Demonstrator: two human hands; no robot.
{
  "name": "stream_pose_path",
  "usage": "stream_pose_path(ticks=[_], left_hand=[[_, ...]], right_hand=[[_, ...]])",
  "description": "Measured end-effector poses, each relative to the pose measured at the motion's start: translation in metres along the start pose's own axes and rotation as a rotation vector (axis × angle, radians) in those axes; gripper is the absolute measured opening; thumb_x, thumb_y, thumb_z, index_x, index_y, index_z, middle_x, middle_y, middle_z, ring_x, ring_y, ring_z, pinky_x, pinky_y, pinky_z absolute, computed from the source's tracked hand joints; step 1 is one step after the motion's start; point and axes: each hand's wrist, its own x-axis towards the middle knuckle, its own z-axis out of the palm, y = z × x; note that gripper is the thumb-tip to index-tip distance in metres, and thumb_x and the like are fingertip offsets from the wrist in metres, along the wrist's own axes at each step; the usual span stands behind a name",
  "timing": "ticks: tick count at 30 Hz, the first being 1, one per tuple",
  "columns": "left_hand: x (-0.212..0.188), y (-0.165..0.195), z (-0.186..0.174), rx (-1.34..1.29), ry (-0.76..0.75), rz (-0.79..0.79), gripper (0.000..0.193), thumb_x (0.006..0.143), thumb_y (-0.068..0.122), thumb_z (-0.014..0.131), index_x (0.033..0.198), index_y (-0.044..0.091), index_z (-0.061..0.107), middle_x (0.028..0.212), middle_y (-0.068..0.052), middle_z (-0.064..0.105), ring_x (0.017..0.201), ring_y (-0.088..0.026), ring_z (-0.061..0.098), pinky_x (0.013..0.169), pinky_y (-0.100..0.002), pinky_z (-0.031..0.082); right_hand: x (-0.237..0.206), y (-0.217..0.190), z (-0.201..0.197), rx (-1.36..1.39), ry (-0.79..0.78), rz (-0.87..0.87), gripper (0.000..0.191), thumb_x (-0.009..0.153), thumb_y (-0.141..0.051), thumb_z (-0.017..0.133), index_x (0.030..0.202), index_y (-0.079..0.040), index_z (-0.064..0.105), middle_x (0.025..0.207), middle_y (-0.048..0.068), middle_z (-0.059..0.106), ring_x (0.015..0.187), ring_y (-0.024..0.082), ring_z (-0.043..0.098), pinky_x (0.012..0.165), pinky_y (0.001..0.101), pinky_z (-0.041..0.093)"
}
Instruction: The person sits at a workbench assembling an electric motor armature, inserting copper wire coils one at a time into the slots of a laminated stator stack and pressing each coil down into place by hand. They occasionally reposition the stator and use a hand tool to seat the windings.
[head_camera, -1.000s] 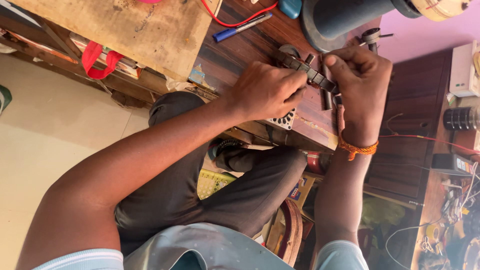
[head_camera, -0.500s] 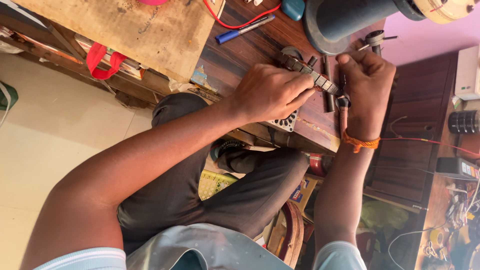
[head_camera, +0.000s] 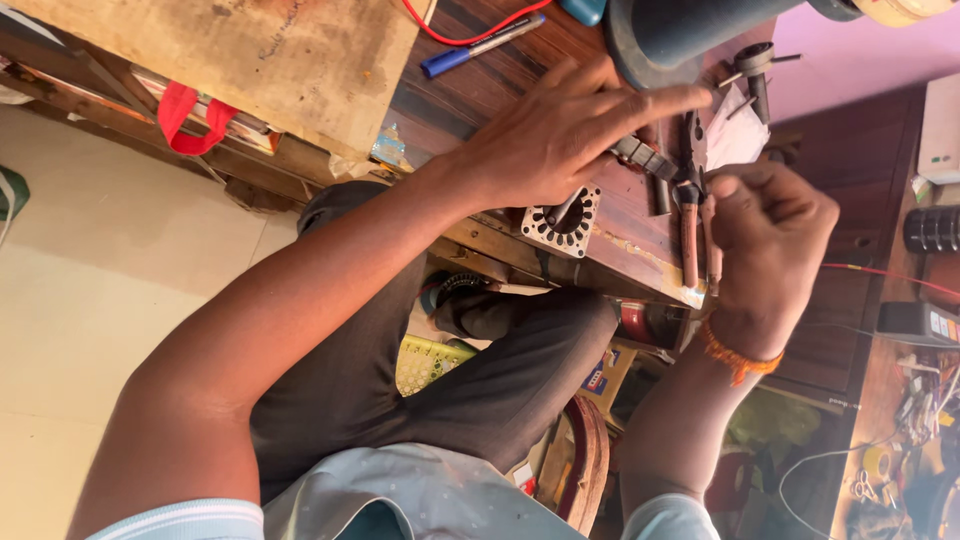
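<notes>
Your left hand (head_camera: 560, 140) has its fingers spread over a small metal part (head_camera: 640, 155) on the desk (head_camera: 470, 95), while your right hand (head_camera: 770, 240) is fisted around the red pliers (head_camera: 690, 215) just beside it, stator (head_camera: 562, 220) near the edge.

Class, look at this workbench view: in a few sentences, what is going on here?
A seated person works at a dark wooden bench. The left hand is spread open over a small metal part, fingers extended. The right hand is curled around the red handles of a pair of pliers at the bench edge. A square motor stator with round slots lies beneath the left hand, and a blue pen rests farther up.
</notes>
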Motion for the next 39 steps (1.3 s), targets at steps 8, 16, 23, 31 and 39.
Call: stream_pose_path(ticks=[8,16,23,31,39], left_hand=[[-0.002,0.002,-0.004,-0.150,0.012,-0.045,0.090,0.093,0.018,0.086,0.161,0.028,0.029,0.126,0.009,0.069,0.133,-0.025,0.055,0.114,-0.052,0.040],[0.001,0.002,-0.002,-0.107,0.001,-0.035,0.076,0.093,0.021,0.084,0.153,0.026,0.039,0.121,0.009,0.069,0.129,-0.026,0.056,0.110,-0.052,0.041],[-0.005,0.000,-0.010,0.093,-0.010,0.131,0.047,0.098,0.027,0.078,0.139,0.024,0.056,0.132,0.002,0.063,0.125,-0.024,0.053,0.104,-0.047,0.042],[-0.010,0.000,-0.010,0.434,0.039,0.402,0.003,0.098,0.019,0.073,0.099,0.016,0.075,0.114,0.002,0.068,0.103,-0.014,0.062,0.081,-0.031,0.051],[-0.015,0.003,-0.001,0.164,0.081,0.139,0.014,0.093,0.009,0.073,0.089,0.008,0.059,0.067,-0.003,0.064,0.060,-0.019,0.069,0.052,-0.037,0.053]], right_hand=[[-0.026,-0.003,0.035,-0.164,0.064,-0.018,0.006,0.099,-0.001,0.076,0.101,0.003,0.073,0.076,-0.009,0.056,0.068,-0.002,0.040,0.061,0.0171,0.028],[-0.031,0.010,0.047,-0.281,0.017,-0.090,0.005,0.098,-0.001,0.077,0.101,0.001,0.074,0.073,-0.008,0.054,0.065,-0.001,0.038,0.058,0.0186,0.027],[-0.032,0.041,0.070,-0.184,0.024,-0.087,0.007,0.098,-0.002,0.076,0.102,0.002,0.073,0.074,-0.007,0.059,0.065,-0.001,0.042,0.058,0.0186,0.031],[-0.039,0.036,0.061,-0.013,-0.039,-0.059,0.010,0.095,-0.003,0.076,0.102,0.003,0.072,0.085,-0.004,0.067,0.074,-0.001,0.052,0.067,0.0173,0.040],[-0.029,-0.017,0.027,-0.384,-0.008,-0.094,0.013,0.094,-0.002,0.080,0.106,-0.002,0.079,0.075,-0.006,0.052,0.066,0.002,0.036,0.058,0.0241,0.025]])
